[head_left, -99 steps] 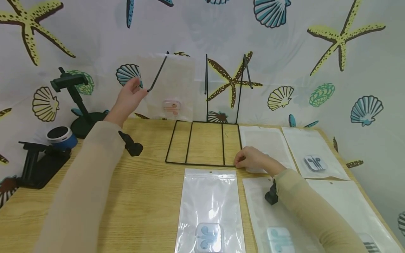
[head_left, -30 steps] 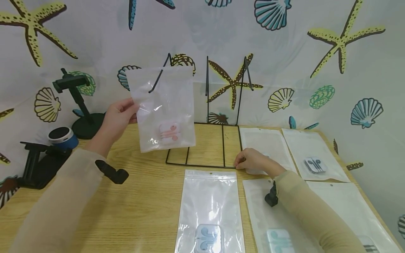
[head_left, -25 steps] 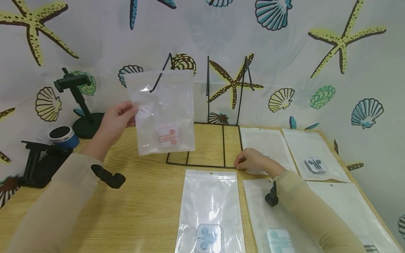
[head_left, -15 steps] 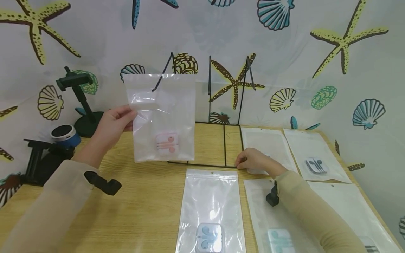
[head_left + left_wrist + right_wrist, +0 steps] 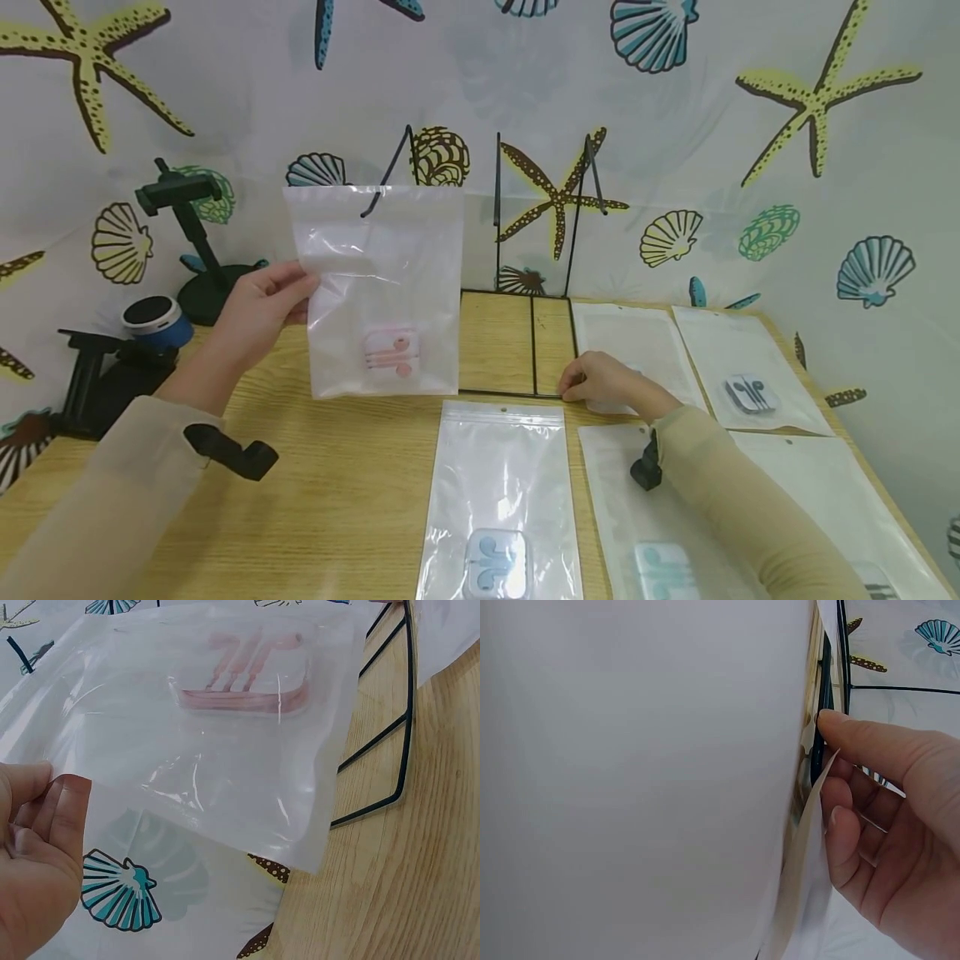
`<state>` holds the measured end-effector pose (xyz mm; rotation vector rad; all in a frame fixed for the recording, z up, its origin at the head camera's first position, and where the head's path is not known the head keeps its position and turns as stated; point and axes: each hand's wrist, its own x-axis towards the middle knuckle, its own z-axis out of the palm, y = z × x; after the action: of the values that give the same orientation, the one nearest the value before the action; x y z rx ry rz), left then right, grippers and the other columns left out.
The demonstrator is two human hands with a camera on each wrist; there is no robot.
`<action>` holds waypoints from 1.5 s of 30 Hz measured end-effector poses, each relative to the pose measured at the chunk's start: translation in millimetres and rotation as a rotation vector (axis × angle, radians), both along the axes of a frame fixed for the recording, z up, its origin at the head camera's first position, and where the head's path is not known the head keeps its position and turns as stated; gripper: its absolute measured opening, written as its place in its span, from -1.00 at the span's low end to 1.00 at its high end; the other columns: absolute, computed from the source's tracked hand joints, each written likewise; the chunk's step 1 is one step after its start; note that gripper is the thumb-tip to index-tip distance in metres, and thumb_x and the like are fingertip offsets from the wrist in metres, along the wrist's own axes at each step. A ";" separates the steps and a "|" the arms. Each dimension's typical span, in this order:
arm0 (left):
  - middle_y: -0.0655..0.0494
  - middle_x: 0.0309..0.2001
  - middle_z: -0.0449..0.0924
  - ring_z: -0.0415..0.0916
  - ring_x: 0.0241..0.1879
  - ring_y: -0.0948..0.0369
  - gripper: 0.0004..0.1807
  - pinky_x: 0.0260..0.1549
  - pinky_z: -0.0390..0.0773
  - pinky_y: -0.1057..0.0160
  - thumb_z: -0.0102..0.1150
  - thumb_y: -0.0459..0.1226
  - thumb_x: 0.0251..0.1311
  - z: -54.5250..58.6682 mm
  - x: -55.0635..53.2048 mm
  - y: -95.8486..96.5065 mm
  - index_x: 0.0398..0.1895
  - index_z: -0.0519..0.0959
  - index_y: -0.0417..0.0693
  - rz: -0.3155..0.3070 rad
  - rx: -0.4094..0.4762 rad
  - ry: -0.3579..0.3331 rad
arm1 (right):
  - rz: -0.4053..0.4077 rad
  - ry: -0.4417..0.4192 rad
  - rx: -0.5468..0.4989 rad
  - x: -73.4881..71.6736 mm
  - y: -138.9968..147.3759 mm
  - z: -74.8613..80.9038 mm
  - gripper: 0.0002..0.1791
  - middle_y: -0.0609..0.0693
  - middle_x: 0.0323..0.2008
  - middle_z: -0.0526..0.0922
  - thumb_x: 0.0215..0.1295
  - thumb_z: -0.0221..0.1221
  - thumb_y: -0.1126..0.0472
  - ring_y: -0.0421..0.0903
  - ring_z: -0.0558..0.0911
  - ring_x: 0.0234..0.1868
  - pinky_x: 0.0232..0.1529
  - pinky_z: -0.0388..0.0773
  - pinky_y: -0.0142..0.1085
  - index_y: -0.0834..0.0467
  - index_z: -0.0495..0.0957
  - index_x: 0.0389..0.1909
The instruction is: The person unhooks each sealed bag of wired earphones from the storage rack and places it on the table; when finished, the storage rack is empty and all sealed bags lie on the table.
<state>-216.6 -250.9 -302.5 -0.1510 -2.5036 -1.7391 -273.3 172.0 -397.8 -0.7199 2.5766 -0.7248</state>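
Observation:
My left hand (image 5: 258, 312) pinches the left edge of a clear-fronted zip bag (image 5: 382, 275) between thumb and fingers. Inside the bag lies a small case of pink earphones (image 5: 392, 352), also visible in the left wrist view. The bag stands upright near the front end of the left hook (image 5: 369, 206) of a black wire display rack (image 5: 533, 346); the hook's tip shows in front of the bag's top. My right hand (image 5: 600, 383) grips the rack's front right base corner. In the right wrist view, thumb and fingers close on the black wire (image 5: 817, 757), beside white bag edges.
Another zip bag (image 5: 498, 467) with blue earphones lies in front of the rack. Several more earphone bags (image 5: 735, 350) cover the table's right side. At left stand a black phone stand (image 5: 198, 242), a blue speaker (image 5: 157, 322) and another black holder (image 5: 112, 383).
My left hand has moved from beside the hook tip down to the bag's left edge. The bag has come forward and lower along the hook. My right hand stays on the rack corner.

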 end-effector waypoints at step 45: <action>0.18 -0.13 0.55 0.53 -0.29 0.27 -0.74 -0.30 0.57 0.40 0.09 -0.28 0.26 -10.7 35.0 -18.0 -0.02 0.60 0.12 -0.179 0.376 -0.002 | 0.030 0.024 -0.015 -2.2 1.8 -3.2 -0.95 -0.14 -0.49 0.61 0.15 0.25 0.32 -0.23 0.49 -0.41 -0.28 0.47 -0.34 0.16 0.66 -0.46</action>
<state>-181.6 -268.9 -313.2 -0.3516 -2.1688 -2.2408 -275.5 173.9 -401.0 -0.7744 2.5789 -0.7319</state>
